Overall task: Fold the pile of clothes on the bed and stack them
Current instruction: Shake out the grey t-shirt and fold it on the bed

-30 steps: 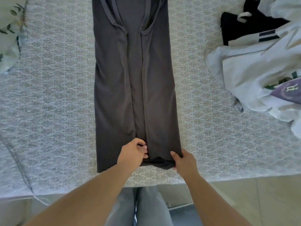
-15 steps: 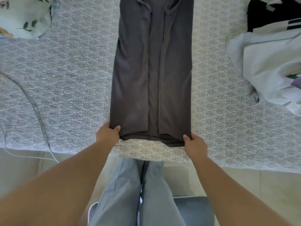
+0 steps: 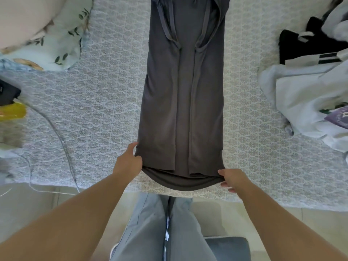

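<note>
Hands have shifted to the hem: left hand (image 3: 128, 162) and right hand (image 3: 232, 178) each pinch a near corner of the grey garment (image 3: 180, 110), lifting it, ready to fold it up lengthwise.

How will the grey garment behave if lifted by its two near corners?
Probably floppy: the grey garment already sags in a curve at the hem between the left hand and right hand. Likely light, since finger pinches hold it. The folded-in side panels may fall open once raised.

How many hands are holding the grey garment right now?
2. The left hand grips the grey garment at its near left corner; the right hand pinches the near right corner at the hem, by the bed edge.
</note>
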